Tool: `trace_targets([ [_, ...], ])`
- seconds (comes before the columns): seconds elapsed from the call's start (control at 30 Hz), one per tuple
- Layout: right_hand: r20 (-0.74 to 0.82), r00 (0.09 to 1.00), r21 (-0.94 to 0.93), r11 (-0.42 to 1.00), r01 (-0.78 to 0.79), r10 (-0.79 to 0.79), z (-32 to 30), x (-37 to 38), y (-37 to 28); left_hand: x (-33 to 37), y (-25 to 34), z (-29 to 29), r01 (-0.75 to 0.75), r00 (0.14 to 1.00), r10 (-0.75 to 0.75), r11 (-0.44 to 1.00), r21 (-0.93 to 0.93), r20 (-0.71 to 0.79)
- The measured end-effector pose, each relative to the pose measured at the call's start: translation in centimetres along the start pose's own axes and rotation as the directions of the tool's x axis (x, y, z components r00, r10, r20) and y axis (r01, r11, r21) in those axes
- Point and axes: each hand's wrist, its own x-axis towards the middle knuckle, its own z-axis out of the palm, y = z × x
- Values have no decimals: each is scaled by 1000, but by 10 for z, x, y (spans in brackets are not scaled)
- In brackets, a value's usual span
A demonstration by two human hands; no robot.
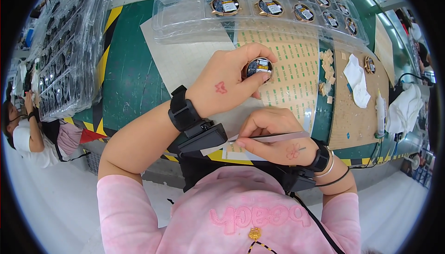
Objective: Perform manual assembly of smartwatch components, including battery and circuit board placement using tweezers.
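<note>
Above the desk (pixel 125 75), the left hand (pixel 221 79) pinches the watch (pixel 259 67) — apparently a holding step; nearer, to its right, the right hand (pixel 281 124) pinches tweezers (pixel 292 136) — the next move probably calls for steadiness.

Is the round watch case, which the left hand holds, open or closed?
Open: the watch case in the left hand shows its dark inner parts, with no cover visible over them.

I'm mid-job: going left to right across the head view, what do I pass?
Clear trays of dark parts, left hand holding a round watch part, small tan scraps, white wipe, slim white tube, white cloth bundle.
</note>
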Motion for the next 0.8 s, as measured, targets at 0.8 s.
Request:
trace_targets([
  [0.8, -389, 909, 448, 832, 329, -150, -28, -8, 14, -9, 9, 1, 21, 1000, -20, 985, -173, 9],
])
